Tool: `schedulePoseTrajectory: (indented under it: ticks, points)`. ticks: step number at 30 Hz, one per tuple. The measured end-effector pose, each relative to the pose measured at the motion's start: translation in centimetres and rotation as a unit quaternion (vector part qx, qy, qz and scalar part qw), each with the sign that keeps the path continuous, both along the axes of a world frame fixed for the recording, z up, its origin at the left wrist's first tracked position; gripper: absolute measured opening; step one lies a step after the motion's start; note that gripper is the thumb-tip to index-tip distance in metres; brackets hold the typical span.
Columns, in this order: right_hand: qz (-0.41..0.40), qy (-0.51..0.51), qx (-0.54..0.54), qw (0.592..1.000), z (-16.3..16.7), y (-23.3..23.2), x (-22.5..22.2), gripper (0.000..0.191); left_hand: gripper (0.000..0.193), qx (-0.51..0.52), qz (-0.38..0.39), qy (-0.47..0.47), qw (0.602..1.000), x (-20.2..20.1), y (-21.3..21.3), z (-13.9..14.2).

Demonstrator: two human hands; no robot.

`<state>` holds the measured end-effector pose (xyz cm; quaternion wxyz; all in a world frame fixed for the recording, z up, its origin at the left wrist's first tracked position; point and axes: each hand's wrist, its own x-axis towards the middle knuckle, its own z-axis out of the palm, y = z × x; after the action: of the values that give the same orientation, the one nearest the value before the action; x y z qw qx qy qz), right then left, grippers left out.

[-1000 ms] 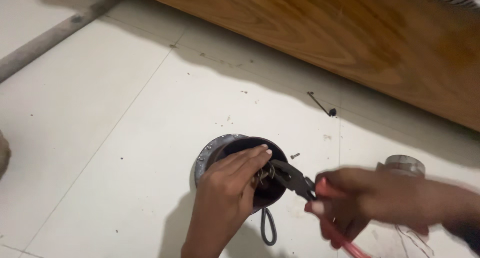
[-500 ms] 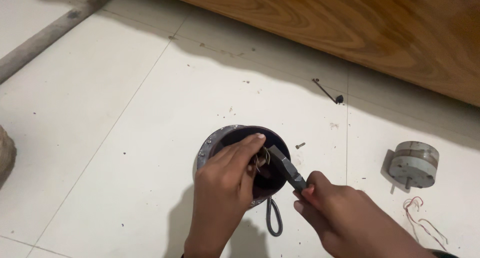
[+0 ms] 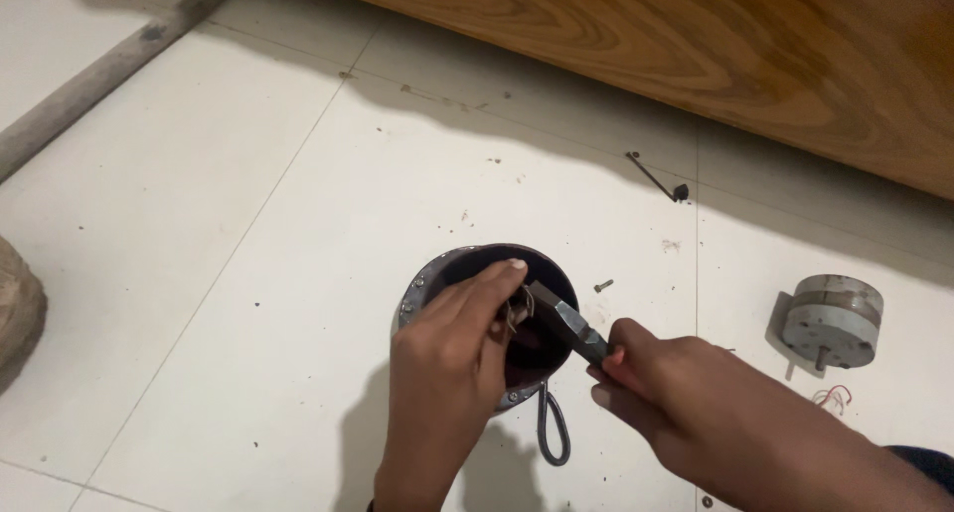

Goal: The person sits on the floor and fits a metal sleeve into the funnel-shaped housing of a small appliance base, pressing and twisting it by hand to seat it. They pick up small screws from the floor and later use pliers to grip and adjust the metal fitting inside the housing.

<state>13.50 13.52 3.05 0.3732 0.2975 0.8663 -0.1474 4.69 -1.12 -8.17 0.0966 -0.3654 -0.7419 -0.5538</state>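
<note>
On white floor tiles, left hand (image 3: 447, 368) pinching wires (image 3: 515, 311) inside round motor housing (image 3: 452, 273), right hand (image 3: 661, 383) gripping pliers (image 3: 564, 318)

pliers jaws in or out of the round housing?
In. The pliers, held by the right hand, have their tip inside the dark round housing at the wires the left hand pinches.

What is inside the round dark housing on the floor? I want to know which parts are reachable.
Inside the round dark housing: thin wires, left hand fingers and the pliers tip held by the right hand. The hands cover its bottom.
</note>
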Motion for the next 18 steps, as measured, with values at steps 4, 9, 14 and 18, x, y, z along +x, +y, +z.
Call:
schedulePoseTrajectory:
  ticks: [4, 9, 14, 18]
  points:
    - [0.016, 0.021, -0.012, 1.000, 0.8, -0.3, -0.3, 0.031, 0.042, 0.003, -0.001, 0.001, 1.000, 0.1, 0.0, 0.0]
    - [0.046, 0.003, 0.028, 0.999, 1.1, -0.4, -0.6, 0.032, 0.040, 0.000, 0.001, 0.002, 1.000, 0.2, -0.1, 0.0]
    - [0.076, 0.052, 0.027, 0.995, 1.2, 0.3, -0.5, 0.033, 0.045, 0.011, -0.008, 0.012, 1.000, 0.5, 0.1, -0.2]
    - [0.062, -0.049, -0.046, 0.996, 1.5, 3.6, -1.4, 0.039, 0.043, 0.009, -0.008, 0.025, 1.000, 0.6, 0.3, -0.5]
